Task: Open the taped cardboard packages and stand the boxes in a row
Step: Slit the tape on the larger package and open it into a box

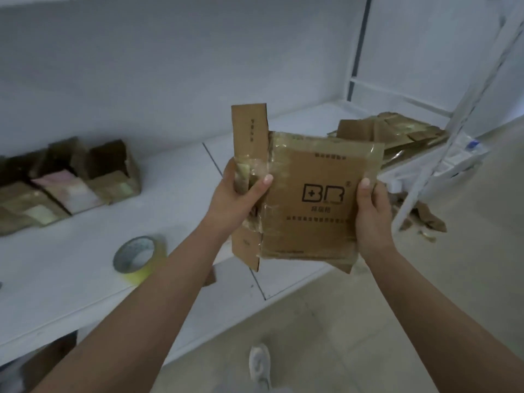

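Observation:
I hold a flattened brown cardboard package (309, 194) with a printed logo and shiny clear tape in the air above the white table's front edge. My left hand (241, 197) grips its left side, where a loose flap sticks up and tape is bunched under the thumb. My right hand (371, 214) grips the right edge, thumb on the front face. Three opened boxes (68, 180) stand side by side in a row at the far left of the table (85, 268).
A roll of yellowish tape (140, 258) lies on the table near my left forearm. A heap of flattened taped packages (397, 137) lies at the table's far right. Cardboard scraps (425, 219) litter the floor beside a white metal frame (442, 154). My shoe (259, 364) shows below.

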Demonstrator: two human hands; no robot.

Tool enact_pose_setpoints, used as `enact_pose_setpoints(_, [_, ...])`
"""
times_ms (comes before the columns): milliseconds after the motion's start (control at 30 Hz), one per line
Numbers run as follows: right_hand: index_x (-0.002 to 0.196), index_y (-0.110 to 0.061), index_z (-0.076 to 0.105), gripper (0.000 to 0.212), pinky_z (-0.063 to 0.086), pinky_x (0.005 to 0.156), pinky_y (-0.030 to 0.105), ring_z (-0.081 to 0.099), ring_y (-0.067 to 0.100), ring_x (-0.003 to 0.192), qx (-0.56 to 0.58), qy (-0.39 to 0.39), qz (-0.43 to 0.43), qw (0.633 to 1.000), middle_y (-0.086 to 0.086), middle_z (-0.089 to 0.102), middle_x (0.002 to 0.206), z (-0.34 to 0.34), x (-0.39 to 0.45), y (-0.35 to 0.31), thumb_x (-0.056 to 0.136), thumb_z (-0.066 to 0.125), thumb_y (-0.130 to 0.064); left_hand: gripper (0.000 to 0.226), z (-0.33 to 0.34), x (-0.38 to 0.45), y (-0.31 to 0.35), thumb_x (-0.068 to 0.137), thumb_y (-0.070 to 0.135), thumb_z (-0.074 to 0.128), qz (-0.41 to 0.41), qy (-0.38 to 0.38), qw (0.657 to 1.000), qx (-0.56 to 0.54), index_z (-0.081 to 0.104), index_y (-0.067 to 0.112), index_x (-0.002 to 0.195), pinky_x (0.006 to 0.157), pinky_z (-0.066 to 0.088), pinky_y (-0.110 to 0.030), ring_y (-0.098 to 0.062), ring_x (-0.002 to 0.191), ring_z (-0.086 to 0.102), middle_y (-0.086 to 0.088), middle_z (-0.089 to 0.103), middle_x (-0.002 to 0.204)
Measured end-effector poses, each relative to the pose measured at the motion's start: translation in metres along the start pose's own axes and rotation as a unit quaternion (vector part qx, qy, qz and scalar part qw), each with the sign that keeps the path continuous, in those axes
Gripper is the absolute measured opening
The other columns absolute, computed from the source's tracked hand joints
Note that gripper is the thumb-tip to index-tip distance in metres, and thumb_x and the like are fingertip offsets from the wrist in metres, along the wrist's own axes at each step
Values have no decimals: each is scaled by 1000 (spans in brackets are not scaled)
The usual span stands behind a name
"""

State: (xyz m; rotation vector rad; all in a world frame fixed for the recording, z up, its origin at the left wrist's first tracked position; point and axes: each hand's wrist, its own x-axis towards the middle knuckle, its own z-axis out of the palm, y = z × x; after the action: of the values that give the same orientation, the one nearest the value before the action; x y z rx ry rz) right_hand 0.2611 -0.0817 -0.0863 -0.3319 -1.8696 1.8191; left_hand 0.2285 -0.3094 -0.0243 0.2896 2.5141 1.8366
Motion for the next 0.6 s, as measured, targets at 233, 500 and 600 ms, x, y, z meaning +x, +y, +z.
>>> enact_pose_setpoints(233, [112,-24,49,21,53,89,39,62,12,106,130,-140,36,981,-4,61,116,72,-24,-22,103,39,-41,26,-99,-29,-3,90,48,61,-53,-60,997,-6,56,49,116,83,41,-13,17,94,58,28,63,108])
enact_pose_setpoints(500, [121,-25,62,51,57,74,24,68,11,106,139,-231,57,961,-7,72,113,198,-75,-46,105,18,-46,76,-231,-35,-37,62,50,72,-79,-62,992,-77,55,27,133,116,29,-44,-16,127,52,6,63,128])
enact_pose_setpoints(600, [123,-24,63,53,55,78,27,68,10,106,151,-236,71,957,-6,73,113,265,-103,-56,104,20,-48,60,-298,-41,-61,81,57,59,-44,-33,992,-114,59,21,129,104,39,-40,-17,110,59,0,69,115])
